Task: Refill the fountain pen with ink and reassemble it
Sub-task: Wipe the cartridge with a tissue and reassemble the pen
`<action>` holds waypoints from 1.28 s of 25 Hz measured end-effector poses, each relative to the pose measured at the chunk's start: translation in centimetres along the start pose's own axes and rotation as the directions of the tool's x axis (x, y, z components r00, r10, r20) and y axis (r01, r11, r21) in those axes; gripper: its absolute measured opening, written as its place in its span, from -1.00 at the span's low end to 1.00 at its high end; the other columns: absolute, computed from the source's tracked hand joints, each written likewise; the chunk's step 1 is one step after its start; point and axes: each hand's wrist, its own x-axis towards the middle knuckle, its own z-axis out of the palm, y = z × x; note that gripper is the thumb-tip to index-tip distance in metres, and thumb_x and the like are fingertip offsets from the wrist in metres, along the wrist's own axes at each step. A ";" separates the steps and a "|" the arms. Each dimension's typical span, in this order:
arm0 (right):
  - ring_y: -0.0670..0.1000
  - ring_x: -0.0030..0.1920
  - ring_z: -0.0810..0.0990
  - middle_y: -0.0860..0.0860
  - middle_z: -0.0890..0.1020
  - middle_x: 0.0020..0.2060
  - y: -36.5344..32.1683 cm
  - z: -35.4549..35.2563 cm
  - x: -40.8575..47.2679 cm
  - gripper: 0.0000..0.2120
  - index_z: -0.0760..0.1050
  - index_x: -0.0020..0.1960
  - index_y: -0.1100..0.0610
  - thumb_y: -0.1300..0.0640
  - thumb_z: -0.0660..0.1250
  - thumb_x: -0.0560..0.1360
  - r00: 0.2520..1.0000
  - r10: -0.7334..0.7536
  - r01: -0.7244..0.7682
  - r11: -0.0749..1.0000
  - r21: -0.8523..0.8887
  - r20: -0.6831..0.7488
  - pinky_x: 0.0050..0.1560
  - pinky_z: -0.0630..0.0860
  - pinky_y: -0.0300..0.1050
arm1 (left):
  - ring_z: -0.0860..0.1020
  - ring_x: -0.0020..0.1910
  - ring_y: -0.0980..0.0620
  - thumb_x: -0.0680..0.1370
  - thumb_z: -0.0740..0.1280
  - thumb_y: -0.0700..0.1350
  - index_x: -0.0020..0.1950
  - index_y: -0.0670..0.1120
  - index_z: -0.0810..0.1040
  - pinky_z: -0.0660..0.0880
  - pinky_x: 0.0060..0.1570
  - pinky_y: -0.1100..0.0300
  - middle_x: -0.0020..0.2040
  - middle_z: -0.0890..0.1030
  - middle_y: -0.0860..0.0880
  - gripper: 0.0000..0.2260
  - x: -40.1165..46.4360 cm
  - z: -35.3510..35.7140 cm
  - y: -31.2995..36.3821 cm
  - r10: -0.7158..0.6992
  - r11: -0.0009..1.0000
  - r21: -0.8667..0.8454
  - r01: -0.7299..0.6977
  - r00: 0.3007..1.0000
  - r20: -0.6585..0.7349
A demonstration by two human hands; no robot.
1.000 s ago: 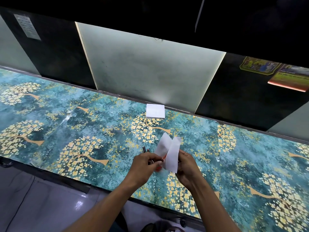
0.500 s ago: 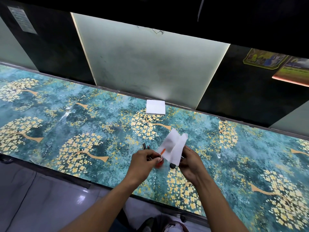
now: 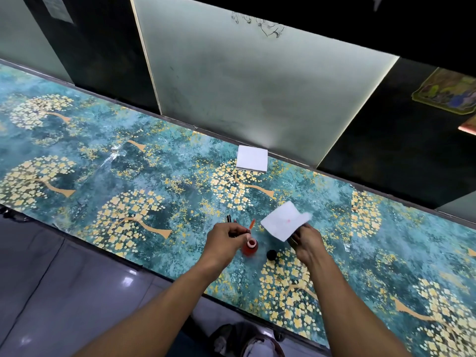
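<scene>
My left hand point(image 3: 226, 238) pinches a thin pen part with an orange ink tube point(image 3: 252, 224), tip up, just above the open red ink bottle point(image 3: 249, 248) on the counter. My right hand point(image 3: 305, 242) holds a white tissue point(image 3: 283, 222) with a small pink stain, lifted off to the right of the bottle. The bottle's black cap point(image 3: 271, 254) lies between the bottle and my right hand. Dark pen parts point(image 3: 229, 219) lie on the counter just beyond my left hand, partly hidden by it.
A stack of white tissues point(image 3: 252, 158) lies at the back edge of the teal floral counter point(image 3: 128, 176), against the wall panels. The counter's front edge runs close under my forearms, with floor below at left.
My hands have separated: the right hand has pulled the tissue away to the right, uncovering the pen part, the ink bottle and the cap. The left hand stays over the bottle.
</scene>
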 end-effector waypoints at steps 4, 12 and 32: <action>0.19 0.21 0.59 0.17 0.59 0.25 0.5 -0.9 1.5 -0.59 0.40 0.42 0.21 -0.01 0.11 0.69 0.993 0.082 -0.074 0.993 0.089 -0.088 0.15 0.54 0.06 | 0.67 -0.09 0.09 0.47 0.50 -0.15 -0.08 -0.05 0.72 0.58 -0.09 0.19 -0.15 0.72 0.04 -0.94 0.4 -0.2 -0.4 -0.024 0.999 -0.025 0.023 0.999 -0.022; 0.16 0.00 0.65 0.15 0.62 0.13 1.3 -0.5 1.4 -0.59 0.36 0.27 0.07 0.24 0.42 0.49 0.975 -0.104 0.061 0.975 -0.216 -0.195 -0.08 0.63 0.07 | 0.66 -0.10 0.11 0.48 0.49 -0.16 -0.06 -0.06 0.72 0.55 -0.11 0.22 -0.14 0.72 0.04 -0.94 1.4 -0.7 -0.9 -0.032 0.999 -0.025 0.031 0.999 -0.030; -0.05 -0.20 0.58 -0.07 0.63 -0.14 3.8 11.9 -8.3 -0.83 0.56 0.09 0.06 0.07 0.41 0.52 0.767 -0.396 0.619 0.248 -0.745 0.506 -0.22 0.43 -0.15 | 0.58 -0.27 0.08 0.50 0.46 -0.20 -0.06 -0.13 0.70 0.47 -0.23 0.22 -0.21 0.68 -0.04 -0.95 0.7 -6.2 -3.3 -0.101 0.988 -0.129 0.081 0.982 -0.159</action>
